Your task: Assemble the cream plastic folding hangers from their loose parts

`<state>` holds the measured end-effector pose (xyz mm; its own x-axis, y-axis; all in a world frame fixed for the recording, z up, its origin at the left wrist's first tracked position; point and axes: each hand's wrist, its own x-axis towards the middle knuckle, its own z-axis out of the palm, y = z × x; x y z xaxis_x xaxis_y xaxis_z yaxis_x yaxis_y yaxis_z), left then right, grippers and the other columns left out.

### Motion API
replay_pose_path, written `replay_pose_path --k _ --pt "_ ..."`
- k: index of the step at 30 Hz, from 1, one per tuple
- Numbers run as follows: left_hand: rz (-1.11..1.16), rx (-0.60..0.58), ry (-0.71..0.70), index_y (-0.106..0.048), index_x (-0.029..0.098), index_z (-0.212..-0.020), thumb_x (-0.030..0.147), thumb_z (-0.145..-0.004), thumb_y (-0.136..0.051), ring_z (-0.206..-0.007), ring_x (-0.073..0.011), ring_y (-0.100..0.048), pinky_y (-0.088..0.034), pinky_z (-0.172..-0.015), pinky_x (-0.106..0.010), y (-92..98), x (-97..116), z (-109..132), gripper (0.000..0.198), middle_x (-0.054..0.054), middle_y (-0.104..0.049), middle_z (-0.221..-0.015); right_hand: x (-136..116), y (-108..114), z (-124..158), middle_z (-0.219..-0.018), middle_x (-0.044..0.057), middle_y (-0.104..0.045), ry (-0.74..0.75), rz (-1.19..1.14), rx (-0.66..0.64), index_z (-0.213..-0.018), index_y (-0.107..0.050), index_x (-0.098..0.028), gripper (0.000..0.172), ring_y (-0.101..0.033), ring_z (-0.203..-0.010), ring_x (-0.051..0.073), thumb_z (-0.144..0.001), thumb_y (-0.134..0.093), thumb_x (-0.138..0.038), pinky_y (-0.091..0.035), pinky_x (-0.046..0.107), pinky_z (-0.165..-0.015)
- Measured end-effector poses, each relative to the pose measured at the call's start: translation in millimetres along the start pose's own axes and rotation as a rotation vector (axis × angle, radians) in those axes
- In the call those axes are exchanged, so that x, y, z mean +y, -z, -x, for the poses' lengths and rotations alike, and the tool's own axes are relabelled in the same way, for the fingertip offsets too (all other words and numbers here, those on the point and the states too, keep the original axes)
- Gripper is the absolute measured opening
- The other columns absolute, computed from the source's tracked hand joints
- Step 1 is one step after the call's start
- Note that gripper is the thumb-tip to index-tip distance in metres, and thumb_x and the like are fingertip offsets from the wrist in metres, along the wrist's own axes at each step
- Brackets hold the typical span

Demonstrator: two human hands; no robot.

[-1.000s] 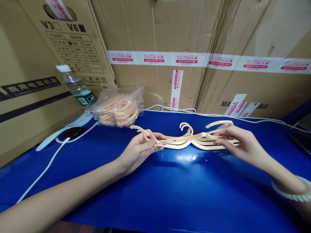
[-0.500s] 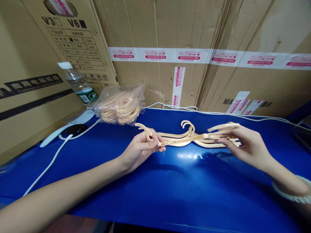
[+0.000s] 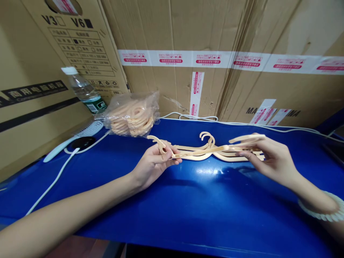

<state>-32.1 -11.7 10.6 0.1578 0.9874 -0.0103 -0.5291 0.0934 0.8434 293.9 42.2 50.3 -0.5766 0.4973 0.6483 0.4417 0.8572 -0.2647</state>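
Grip closed at both ends: left hand (image 3: 154, 163) pinches one end of a peach hanger (image 3: 219, 148), right hand (image 3: 274, 157) holds the other, over the surface (image 3: 204, 211), close by loose hangers (image 3: 231, 159). Barely any change this past second; same two-handed hold, so handling looks unfinished. Bagged hangers (image 3: 131, 120) near bottle (image 3: 83, 87), green label unreadable. Left carton (image 3: 113, 32): "V3", "V6" (V6 square filled), "商用电脑机箱". Back carton (image 3: 156, 32): "MA", "NA", tape (image 3: 264, 111) between.
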Motion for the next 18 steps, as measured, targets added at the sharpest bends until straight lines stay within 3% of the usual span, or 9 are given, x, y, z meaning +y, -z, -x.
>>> replay_pose_path --k 4,8,12,18 --pt "-0.065 0.030 -0.037 -0.069 0.013 -0.070 0.022 -0.064 -0.090 -0.067 -0.0163 -0.069 -0.056 -0.068 -0.027 1.9 -2.7 -1.0 0.024 -0.003 -0.070 -0.077 -1.2 -1.6 0.3 -0.095 0.007 -0.071 0.009 0.019 -0.017 -0.105 -0.069 -0.025 0.021 -0.066 -0.082 0.022 -0.087 -0.067 -0.015 -0.053 0.033 -0.068" --pt "-0.097 0.087 -0.058 -0.066 0.013 -0.069 0.020 -0.065 -0.089 -0.066 -0.0153 -0.069 -0.055 -0.067 -0.026 5.1 -4.7 -2.2 0.024 -0.003 -0.070 -0.076 -5.2 -3.6 -2.5 -0.087 0.005 -0.069 0.040 -0.014 -0.035 -0.097 -0.068 -0.024 0.013 -0.065 -0.078 0.020 -0.087 -0.067 -0.015 -0.051 0.031 -0.066" --pt "-0.116 0.121 -0.112 -0.062 0.013 -0.067 0.020 -0.065 -0.089 -0.066 -0.0132 -0.068 -0.055 -0.066 -0.022 5.1 -4.7 -2.7 0.028 -0.002 -0.069 -0.074 -11.5 -5.1 -3.5 -0.083 0.004 -0.069 -0.024 -0.031 -0.075 -0.089 -0.066 -0.025 0.004 -0.065 -0.075 0.021 -0.089 -0.065 -0.022 -0.051 0.032 -0.064" --pt "-0.143 0.114 -0.222 -0.058 0.014 -0.069 0.025 -0.065 -0.092 -0.061 -0.0114 -0.068 -0.055 -0.061 -0.020 3.9 -4.6 -2.5 0.036 0.002 -0.068 -0.072 -17.8 -3.3 -2.4 -0.085 0.005 -0.070 -0.088 -0.067 -0.112 -0.092 -0.068 -0.023 0.005 -0.068 -0.075 0.020 -0.091 -0.063 -0.025 -0.053 0.030 -0.063"
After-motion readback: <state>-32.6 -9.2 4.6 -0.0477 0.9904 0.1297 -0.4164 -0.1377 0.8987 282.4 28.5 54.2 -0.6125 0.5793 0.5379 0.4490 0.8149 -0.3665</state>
